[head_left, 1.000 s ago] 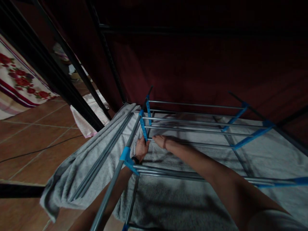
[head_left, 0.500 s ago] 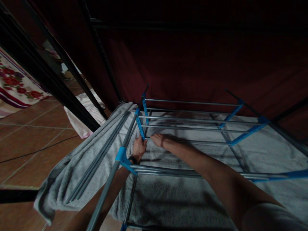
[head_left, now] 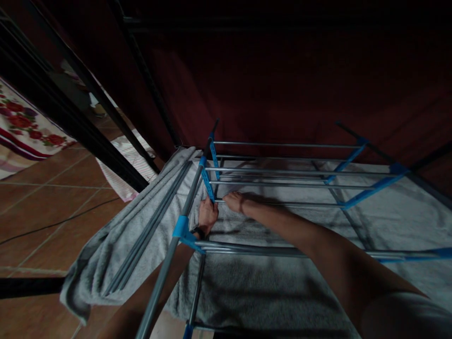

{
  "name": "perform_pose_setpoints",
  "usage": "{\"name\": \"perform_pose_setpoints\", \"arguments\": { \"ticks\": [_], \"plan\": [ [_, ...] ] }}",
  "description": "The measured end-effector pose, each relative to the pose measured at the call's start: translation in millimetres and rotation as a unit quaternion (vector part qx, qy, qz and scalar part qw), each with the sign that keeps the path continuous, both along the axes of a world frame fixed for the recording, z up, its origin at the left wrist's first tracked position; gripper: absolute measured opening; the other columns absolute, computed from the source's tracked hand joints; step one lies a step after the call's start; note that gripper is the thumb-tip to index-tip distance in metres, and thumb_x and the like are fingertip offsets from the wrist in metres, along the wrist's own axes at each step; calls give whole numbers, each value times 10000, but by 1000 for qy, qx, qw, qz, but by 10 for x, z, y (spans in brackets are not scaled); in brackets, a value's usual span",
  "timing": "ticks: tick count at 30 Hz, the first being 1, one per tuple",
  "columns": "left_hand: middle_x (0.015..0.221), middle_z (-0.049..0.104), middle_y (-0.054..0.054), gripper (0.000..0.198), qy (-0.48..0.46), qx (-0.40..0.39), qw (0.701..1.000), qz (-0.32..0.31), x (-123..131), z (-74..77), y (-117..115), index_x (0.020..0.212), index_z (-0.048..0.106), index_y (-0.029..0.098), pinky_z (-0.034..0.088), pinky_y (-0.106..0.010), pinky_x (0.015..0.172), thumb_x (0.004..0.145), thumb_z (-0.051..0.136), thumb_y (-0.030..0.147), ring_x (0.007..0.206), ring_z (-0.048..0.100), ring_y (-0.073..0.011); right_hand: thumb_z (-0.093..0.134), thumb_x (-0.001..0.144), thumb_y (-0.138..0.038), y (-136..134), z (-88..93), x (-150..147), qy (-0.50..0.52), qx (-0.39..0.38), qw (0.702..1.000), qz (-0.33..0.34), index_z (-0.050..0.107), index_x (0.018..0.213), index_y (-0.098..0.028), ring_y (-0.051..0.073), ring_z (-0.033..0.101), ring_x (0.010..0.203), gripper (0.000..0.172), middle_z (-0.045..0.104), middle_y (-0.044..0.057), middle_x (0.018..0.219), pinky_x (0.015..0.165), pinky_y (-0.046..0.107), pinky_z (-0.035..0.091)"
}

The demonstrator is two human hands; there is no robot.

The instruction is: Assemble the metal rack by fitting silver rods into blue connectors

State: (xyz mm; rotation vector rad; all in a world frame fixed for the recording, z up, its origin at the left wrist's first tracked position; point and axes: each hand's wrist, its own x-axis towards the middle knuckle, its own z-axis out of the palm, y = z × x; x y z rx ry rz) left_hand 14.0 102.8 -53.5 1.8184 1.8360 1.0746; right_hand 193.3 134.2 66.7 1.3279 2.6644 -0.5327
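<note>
- Nearest, a grey towel (head_left: 254, 292) lies spread flat on the lower tier of a metal drying rack (head_left: 282, 252), under the silver rails with their blue plastic joints.
- The same grey cloth runs on over the rack's folded left wing and hangs down toward the tiled floor (head_left: 45, 207).
- Both forearms reach in between the rails, the right one coming across from the lower right.
- The left hand (head_left: 206, 215) is down on the towel just beside the blue bracket (head_left: 208, 183), fingers curled in; it seems to pinch the cloth, though the dim light keeps me from telling for sure. A dark band sits at its wrist.
- The right hand (head_left: 235, 201) is just beside it, touching the thin rail there, fingers bent over; whether it grips rail or towel I cannot tell.
- Farther off, more rails cross above the towel.
- Behind stands a dark red wall (head_left: 282, 84).
- At far left, black bars, a striped cloth (head_left: 122, 167) and a flowered fabric (head_left: 21, 127).
</note>
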Motion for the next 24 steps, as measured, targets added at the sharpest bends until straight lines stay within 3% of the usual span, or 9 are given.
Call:
{"name": "perform_pose_setpoints", "arguments": {
  "ticks": [5,9,16,21,24],
  "plan": [
    [973,663,-171,377,11,7,1000,-4,7,10,2,1216,650,202,499,-573,1029,962,525,450,1059,605,-397,499,1010,-47,60,8,1,-29,-10,999,21,772,1211,-84,254,723,1215,341,766,178,1297,1007,294,543],
    [987,659,-179,322,20,-8,1000,12,32,55,-18,1161,646,181,501,-575,1039,965,520,403,1075,616,-400,484,1005,-46,61,-23,-11,-35,-7,999,31,748,1279,-101,239,706,1261,384,742,174,1356,1065,295,534],
    [983,665,-187,385,47,-8,999,-2,75,208,-53,1137,650,195,511,-575,969,908,638,505,1001,623,-409,460,1003,-47,49,-15,-28,-35,-14,999,29,750,1252,-103,253,717,1247,387,747,190,1340,1048,322,547],
    [829,641,-144,180,40,-11,999,17,26,213,-17,943,588,247,516,-579,934,908,557,420,964,623,-404,512,991,-70,-24,60,-32,-15,-11,1000,-12,775,1163,-162,229,722,1224,327,794,87,1275,1009,266,548],
    [762,641,-80,177,54,-7,998,14,-32,154,54,852,516,298,527,-565,914,873,575,463,914,624,-373,542,969,-88,-18,112,-33,2,-26,999,-38,776,1067,-185,230,707,1233,272,812,26,1232,1004,260,540]
  ]
}}
